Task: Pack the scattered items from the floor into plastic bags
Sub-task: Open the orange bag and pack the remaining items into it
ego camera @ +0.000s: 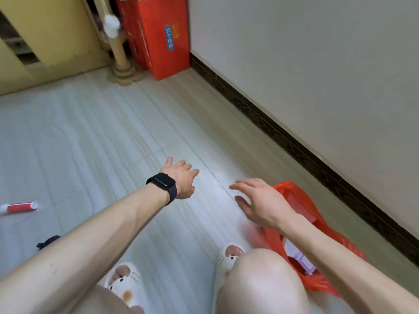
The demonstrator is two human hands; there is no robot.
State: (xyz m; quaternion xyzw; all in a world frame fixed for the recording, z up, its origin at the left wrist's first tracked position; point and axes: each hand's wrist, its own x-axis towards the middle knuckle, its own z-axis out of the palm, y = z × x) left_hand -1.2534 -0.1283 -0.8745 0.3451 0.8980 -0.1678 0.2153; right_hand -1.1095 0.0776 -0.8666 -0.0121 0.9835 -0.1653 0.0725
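Head view shows you between pickups: your left hand (181, 177) and right hand (260, 205) both hover over the floor (113, 132), fingers loosely spread, holding nothing. The red plastic bag (299, 200) lies crumpled on the floor's right side near the wall, under your right forearm, its mouth open, with pale packets showing inside. A red-and-white tube (21, 207) lies well apart toward the floor's left side, a small dark item (48, 241) near it. Next, I judge, you reach left for those and carry them across to the bag.
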